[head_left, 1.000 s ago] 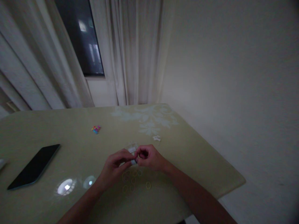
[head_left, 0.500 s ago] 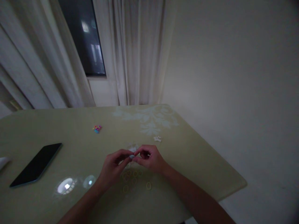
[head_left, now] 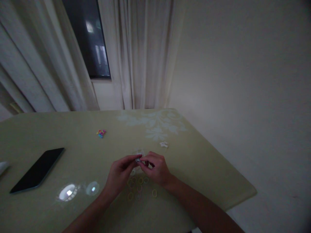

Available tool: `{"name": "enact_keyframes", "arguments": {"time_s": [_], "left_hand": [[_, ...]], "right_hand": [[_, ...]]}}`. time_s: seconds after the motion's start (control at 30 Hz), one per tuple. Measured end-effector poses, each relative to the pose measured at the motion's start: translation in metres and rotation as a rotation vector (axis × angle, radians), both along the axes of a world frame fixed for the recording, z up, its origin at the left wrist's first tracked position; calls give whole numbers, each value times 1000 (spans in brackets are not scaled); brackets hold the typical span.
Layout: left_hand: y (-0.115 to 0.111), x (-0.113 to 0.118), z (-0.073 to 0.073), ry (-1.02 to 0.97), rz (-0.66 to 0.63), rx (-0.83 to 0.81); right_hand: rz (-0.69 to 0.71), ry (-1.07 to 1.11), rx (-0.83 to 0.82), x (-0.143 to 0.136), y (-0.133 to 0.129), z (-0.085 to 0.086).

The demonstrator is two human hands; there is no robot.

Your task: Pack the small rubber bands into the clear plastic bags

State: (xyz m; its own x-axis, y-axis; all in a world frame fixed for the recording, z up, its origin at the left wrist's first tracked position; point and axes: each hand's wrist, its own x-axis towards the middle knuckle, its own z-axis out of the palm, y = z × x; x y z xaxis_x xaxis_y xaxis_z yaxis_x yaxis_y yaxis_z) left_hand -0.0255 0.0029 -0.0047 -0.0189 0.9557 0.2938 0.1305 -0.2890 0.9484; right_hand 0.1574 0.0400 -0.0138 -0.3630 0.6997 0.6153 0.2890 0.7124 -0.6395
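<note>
Where the table (head_left: pixel 194 168) runs out on the right, its rounded corner stands close to a plain pale wall, so that side has little room. On the left the smooth yellowish top spreads wide and mostly bare. Both hands meet above the middle of the near half. Left hand (head_left: pixel 120 176) and right hand (head_left: pixel 156 170) come together fingertip to fingertip, pinched on a tiny pale piece (head_left: pixel 138 160) held just over the surface. It is too small and dim to say what it is made of. Fingers on both sides are curled in tight, only thumb and forefinger doing the holding.

Beneath the wrists lie several thin loops (head_left: pixel 138 188), yellowish, round, scattered flat and near one another; they look like small rubber bands. Just past the fingertips sits a clear crinkled wrapper (head_left: pixel 139 151), hard to make out. Further right, a small white scrap (head_left: pixel 164 144) lies apart from everything. Toward the far left a little heap of bright beads (head_left: pixel 101 133), pink, blue and yellow, sits well clear of the hands.

A dark flat phone (head_left: pixel 36 170), glossy and rectangular, lies slantwise near the left edge. Two round lamp glints shine on the top between it and the left forearm. Behind, long pale curtains (head_left: pixel 143 55) hang in soft folds beside a dark window (head_left: pixel 88 35).
</note>
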Motion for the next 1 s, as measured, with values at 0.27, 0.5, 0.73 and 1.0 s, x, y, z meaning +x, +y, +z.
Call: {"name": "enact_keyframes", "arguments": {"time_s": [0.27,0.5,0.73,1.0], "left_hand": [[0,5,-2,-167,-63,-76],[0,4,-4,-96,-33,-60],[-2,8,-1,-123,-65,-73],[3,6,-5,-146,-96,-132]], "right_hand": [[3,15,-55,0,0,4],[3,132,-278,-3,-1,6],[-21,168,-317,-6,-2,5],[8,150,-305,-1,7,6]]}}
